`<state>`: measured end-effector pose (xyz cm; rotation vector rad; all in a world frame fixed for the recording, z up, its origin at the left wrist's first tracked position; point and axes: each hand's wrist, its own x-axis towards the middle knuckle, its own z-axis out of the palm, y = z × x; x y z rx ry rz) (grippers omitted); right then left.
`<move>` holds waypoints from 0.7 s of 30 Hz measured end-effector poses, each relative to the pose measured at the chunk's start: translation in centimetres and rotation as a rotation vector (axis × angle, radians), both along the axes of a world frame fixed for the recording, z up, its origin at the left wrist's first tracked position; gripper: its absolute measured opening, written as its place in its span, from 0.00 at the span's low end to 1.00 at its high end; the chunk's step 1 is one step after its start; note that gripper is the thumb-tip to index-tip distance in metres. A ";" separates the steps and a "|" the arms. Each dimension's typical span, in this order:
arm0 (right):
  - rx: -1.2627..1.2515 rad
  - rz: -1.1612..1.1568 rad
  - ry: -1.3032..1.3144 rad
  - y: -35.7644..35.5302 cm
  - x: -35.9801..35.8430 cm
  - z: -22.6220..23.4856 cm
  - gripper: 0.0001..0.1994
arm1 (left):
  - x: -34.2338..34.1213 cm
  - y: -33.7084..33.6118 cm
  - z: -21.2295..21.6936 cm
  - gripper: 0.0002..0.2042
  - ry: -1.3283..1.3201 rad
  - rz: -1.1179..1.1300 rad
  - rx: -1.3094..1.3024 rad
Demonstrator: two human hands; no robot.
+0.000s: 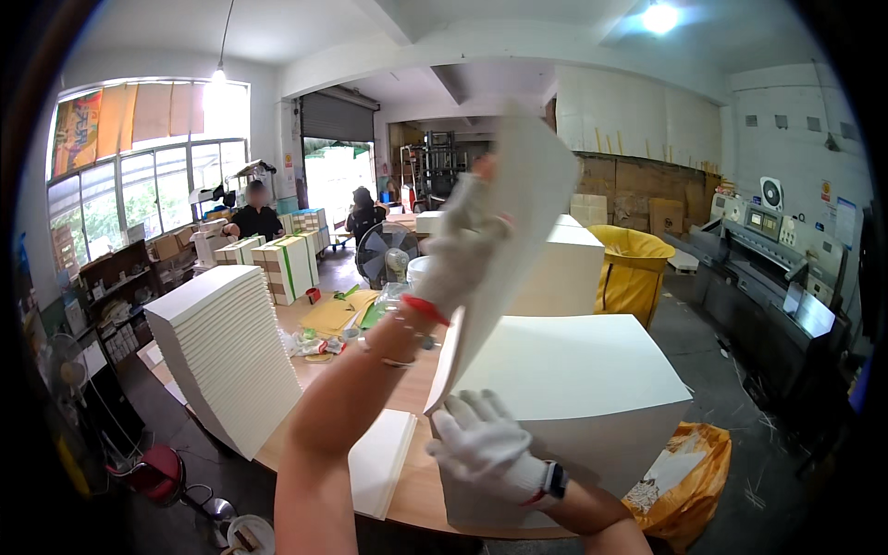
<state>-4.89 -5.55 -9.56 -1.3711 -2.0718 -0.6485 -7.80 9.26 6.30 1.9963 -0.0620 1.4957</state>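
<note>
My left hand [460,245], in a white glove with a red cuff, is raised and blurred by motion. It grips a bundle of white paper sheets [532,203] held steeply upright. The bundle's lower end reaches down to the near left corner of a tall white paper stack [578,365]. At that corner lies my right hand [490,444], gloved too, fingers stretched over the stack's edge, close by the bundle's lower end. A dark watch sits on the right wrist. Left of the stack, a thin pile of white sheets [384,462] rests on the wooden table [421,486].
A tall, layered white paper stack [222,356] leans at the table's left. Beyond are scraps, tape and a fan [387,254]. Yellow bins [634,268] and an orange bag [689,476] stand right, near a dark machine [768,268]. Two people [256,217] are farther back.
</note>
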 end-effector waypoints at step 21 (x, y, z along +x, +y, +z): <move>0.018 0.371 0.765 8.9 -11.0 -6.9 0.35 | -18.9 6.4 -11.3 0.24 -0.519 0.812 0.268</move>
